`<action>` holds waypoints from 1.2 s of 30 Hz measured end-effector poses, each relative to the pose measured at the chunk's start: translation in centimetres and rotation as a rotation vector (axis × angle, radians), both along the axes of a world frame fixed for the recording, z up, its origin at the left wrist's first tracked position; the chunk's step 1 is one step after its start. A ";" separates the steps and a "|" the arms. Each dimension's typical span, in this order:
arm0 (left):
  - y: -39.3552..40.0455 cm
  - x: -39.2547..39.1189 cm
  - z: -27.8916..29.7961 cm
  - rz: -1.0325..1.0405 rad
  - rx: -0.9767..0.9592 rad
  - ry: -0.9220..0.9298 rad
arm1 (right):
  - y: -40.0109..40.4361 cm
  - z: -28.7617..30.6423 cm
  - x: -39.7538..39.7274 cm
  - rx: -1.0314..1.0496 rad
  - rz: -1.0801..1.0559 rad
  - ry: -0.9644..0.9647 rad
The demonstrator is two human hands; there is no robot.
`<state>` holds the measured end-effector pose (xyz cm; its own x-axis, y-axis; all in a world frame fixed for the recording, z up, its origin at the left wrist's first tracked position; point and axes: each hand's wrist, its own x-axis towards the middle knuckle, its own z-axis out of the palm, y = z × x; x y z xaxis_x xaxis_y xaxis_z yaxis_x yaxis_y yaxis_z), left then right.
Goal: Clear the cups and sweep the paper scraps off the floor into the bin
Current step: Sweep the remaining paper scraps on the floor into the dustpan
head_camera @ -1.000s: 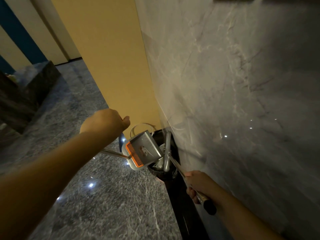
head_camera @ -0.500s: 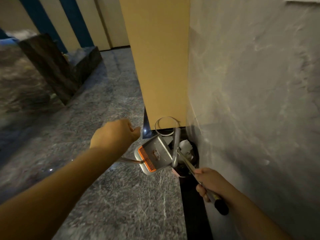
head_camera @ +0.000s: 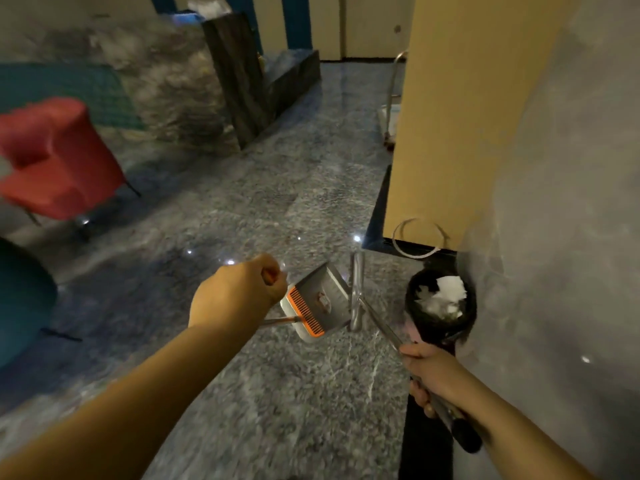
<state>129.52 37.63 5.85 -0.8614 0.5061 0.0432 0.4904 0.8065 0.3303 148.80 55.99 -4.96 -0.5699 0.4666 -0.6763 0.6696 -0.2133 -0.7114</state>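
Observation:
My left hand (head_camera: 239,291) grips the thin metal handle of a grey dustpan (head_camera: 318,301) with an orange comb edge. The pan hangs tilted above the floor, left of the bin, with a small scrap stuck inside it. My right hand (head_camera: 431,374) holds the black-tipped metal broom handle (head_camera: 384,329); the broom head (head_camera: 356,292) stands just right of the pan. A small black bin (head_camera: 441,306) holding white paper scraps sits on the floor against the grey wall.
A yellow pillar (head_camera: 460,116) rises behind the bin, with a metal ring (head_camera: 419,237) at its base. A red chair (head_camera: 59,157) and a teal seat (head_camera: 20,299) stand at the left. Dark stone blocks (head_camera: 242,74) stand further back on the marble floor (head_camera: 277,393).
The dustpan and broom head have drawn back left from over the bin, which now shows its white scraps. My view has swung left and up, revealing the chairs and more floor.

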 end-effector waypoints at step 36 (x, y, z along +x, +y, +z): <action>-65.4 -4.2 -8.5 1.230 0.247 -0.083 | -60.5 -3.9 -33.6 0.023 1.179 -0.168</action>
<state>125.30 -27.81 -2.70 -0.7608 -0.6466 -0.0546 -0.5706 0.6266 0.5308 115.21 -4.52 -8.88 -0.5607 -0.2725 -0.7819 0.5294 0.6081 -0.5915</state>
